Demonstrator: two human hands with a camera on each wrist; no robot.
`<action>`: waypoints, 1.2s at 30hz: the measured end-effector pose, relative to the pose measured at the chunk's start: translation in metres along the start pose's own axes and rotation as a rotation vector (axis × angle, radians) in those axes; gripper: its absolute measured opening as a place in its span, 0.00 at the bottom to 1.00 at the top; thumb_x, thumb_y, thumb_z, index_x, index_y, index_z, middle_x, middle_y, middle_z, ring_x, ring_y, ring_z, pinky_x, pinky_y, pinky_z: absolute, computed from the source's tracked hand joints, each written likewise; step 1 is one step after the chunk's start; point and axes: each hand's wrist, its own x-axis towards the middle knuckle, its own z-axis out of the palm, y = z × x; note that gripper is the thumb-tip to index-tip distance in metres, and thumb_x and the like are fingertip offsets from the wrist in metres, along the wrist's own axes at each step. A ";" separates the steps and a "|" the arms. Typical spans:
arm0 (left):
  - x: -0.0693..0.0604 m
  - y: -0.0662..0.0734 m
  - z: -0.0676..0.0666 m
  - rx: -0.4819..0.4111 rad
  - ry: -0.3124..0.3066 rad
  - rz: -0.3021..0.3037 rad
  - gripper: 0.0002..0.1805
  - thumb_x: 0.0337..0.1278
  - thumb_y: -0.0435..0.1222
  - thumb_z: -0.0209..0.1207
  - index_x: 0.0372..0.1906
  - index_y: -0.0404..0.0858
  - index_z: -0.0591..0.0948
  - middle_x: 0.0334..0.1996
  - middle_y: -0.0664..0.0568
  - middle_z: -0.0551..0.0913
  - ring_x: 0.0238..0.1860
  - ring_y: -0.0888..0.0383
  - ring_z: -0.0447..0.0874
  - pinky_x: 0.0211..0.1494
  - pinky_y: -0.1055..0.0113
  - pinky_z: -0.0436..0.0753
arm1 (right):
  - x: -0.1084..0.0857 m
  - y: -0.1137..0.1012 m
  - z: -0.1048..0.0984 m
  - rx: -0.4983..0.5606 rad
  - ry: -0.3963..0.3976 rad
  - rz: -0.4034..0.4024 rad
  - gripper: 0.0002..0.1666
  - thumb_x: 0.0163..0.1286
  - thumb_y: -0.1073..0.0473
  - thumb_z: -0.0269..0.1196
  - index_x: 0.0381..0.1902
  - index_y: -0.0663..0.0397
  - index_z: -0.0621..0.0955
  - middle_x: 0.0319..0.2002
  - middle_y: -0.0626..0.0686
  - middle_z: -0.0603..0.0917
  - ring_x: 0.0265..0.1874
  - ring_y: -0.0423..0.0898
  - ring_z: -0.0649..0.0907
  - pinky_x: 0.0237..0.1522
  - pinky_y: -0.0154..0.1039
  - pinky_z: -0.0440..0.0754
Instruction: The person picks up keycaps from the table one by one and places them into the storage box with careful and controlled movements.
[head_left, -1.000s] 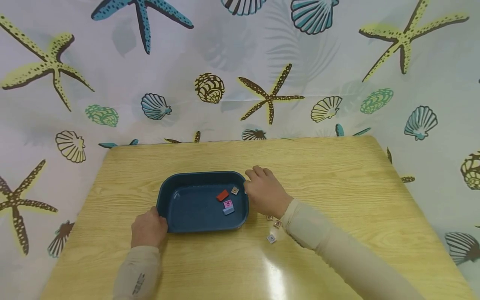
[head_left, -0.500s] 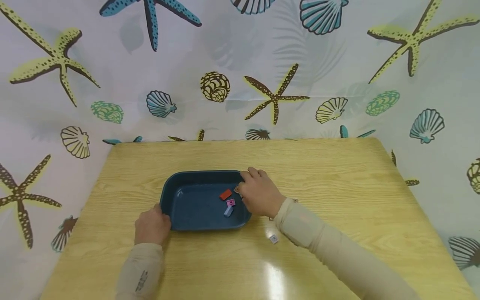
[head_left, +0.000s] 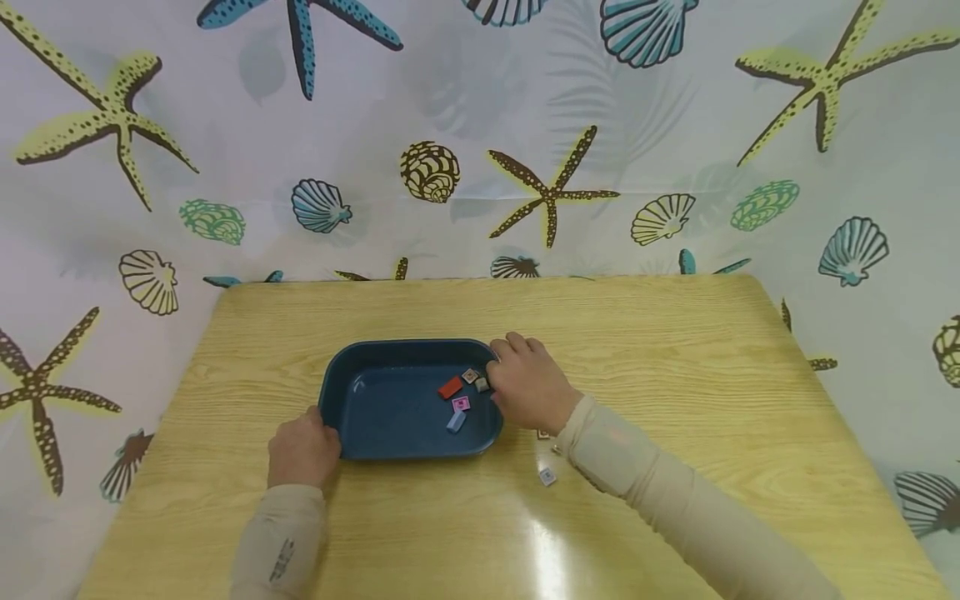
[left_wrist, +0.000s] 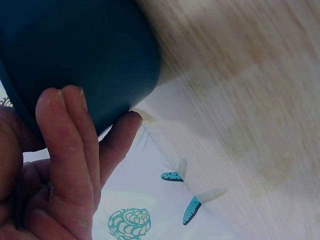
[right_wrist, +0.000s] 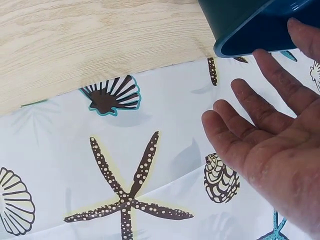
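Note:
A dark blue plastic tub [head_left: 390,412] rests on the table. My left hand [head_left: 303,450] grips its left end; in the left wrist view the fingers [left_wrist: 62,140] lie along the outer wall, thumb at the rim. Inside, toward the right, are a red block [head_left: 450,387], a pink tile [head_left: 461,403], a light blue block [head_left: 456,421] and two small beige tiles, one [head_left: 469,376] beside the other [head_left: 482,384]. My right hand [head_left: 534,385] hovers at the tub's right rim. In the right wrist view its fingers [right_wrist: 250,105] are spread and loosely bent, holding nothing.
Small loose tiles lie on the wooden table [head_left: 675,358] right of the tub: a whitish one [head_left: 547,477], a beige one [head_left: 543,434], and another [head_left: 556,449] partly behind my right wrist. Behind the table hangs a white cloth [head_left: 360,125] printed with shells and starfish.
My right hand moved left over the tub's right end, then back right to the rim. A second beige tile now lies in the tub. The light blue block has turned. My left hand kept its grip.

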 end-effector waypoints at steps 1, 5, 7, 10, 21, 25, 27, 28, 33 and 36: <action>0.000 0.000 0.000 0.000 -0.003 -0.002 0.13 0.54 0.29 0.51 0.39 0.22 0.78 0.31 0.28 0.84 0.29 0.37 0.84 0.31 0.48 0.80 | 0.000 0.001 -0.001 0.001 0.001 0.005 0.17 0.56 0.51 0.69 0.38 0.56 0.85 0.55 0.59 0.80 0.55 0.56 0.78 0.54 0.53 0.78; 0.001 -0.001 0.000 -0.006 -0.024 -0.019 0.13 0.55 0.30 0.51 0.40 0.23 0.78 0.32 0.28 0.84 0.29 0.37 0.84 0.31 0.48 0.80 | -0.003 0.004 -0.002 0.016 0.010 0.020 0.16 0.56 0.51 0.70 0.38 0.56 0.85 0.55 0.59 0.80 0.56 0.56 0.78 0.54 0.52 0.79; 0.002 -0.001 0.000 -0.007 -0.035 -0.023 0.13 0.55 0.30 0.51 0.41 0.23 0.78 0.32 0.28 0.83 0.29 0.38 0.84 0.30 0.49 0.80 | -0.005 0.007 -0.001 0.021 0.035 0.021 0.15 0.56 0.53 0.69 0.37 0.56 0.86 0.54 0.59 0.81 0.55 0.57 0.78 0.53 0.52 0.79; 0.003 -0.001 0.001 -0.002 -0.047 -0.028 0.14 0.56 0.30 0.50 0.42 0.22 0.78 0.33 0.27 0.83 0.30 0.37 0.84 0.31 0.48 0.80 | -0.009 0.010 0.000 0.021 0.058 0.021 0.13 0.57 0.54 0.68 0.36 0.57 0.86 0.53 0.59 0.82 0.54 0.57 0.79 0.52 0.52 0.80; 0.004 -0.001 -0.001 0.021 -0.064 -0.025 0.15 0.56 0.30 0.50 0.42 0.22 0.78 0.34 0.27 0.83 0.32 0.35 0.84 0.35 0.46 0.80 | -0.028 0.028 0.003 0.032 0.041 0.071 0.15 0.55 0.53 0.70 0.35 0.57 0.84 0.53 0.60 0.81 0.54 0.58 0.79 0.53 0.53 0.79; 0.002 -0.001 -0.001 0.019 -0.059 -0.011 0.15 0.56 0.30 0.50 0.41 0.22 0.78 0.33 0.28 0.83 0.32 0.36 0.84 0.34 0.47 0.80 | -0.039 0.034 0.006 0.032 0.037 0.091 0.15 0.55 0.52 0.71 0.34 0.57 0.84 0.52 0.60 0.81 0.53 0.58 0.79 0.52 0.53 0.79; 0.002 -0.001 -0.001 0.016 -0.063 -0.007 0.15 0.56 0.30 0.50 0.41 0.22 0.78 0.33 0.28 0.83 0.31 0.36 0.84 0.33 0.47 0.80 | -0.046 0.038 0.008 0.042 0.030 0.103 0.15 0.55 0.52 0.71 0.33 0.58 0.84 0.52 0.60 0.81 0.53 0.58 0.79 0.52 0.53 0.79; 0.003 0.000 -0.001 0.014 -0.065 -0.007 0.15 0.56 0.30 0.50 0.41 0.22 0.78 0.33 0.27 0.83 0.31 0.36 0.84 0.33 0.47 0.80 | -0.049 0.040 0.009 0.048 0.024 0.111 0.15 0.55 0.53 0.71 0.33 0.58 0.84 0.52 0.60 0.81 0.54 0.58 0.79 0.52 0.54 0.79; 0.004 -0.001 -0.001 0.021 -0.083 -0.022 0.15 0.57 0.31 0.50 0.42 0.22 0.77 0.34 0.28 0.83 0.32 0.37 0.84 0.35 0.47 0.80 | -0.070 0.046 0.016 0.089 0.028 0.122 0.14 0.54 0.54 0.71 0.31 0.59 0.83 0.51 0.62 0.82 0.52 0.60 0.79 0.49 0.55 0.80; 0.004 -0.004 -0.001 0.022 -0.088 -0.024 0.16 0.57 0.31 0.49 0.42 0.22 0.77 0.35 0.28 0.83 0.33 0.37 0.83 0.37 0.45 0.80 | -0.083 0.048 0.021 0.129 0.023 0.138 0.14 0.53 0.55 0.72 0.30 0.59 0.82 0.51 0.62 0.82 0.52 0.61 0.80 0.47 0.56 0.81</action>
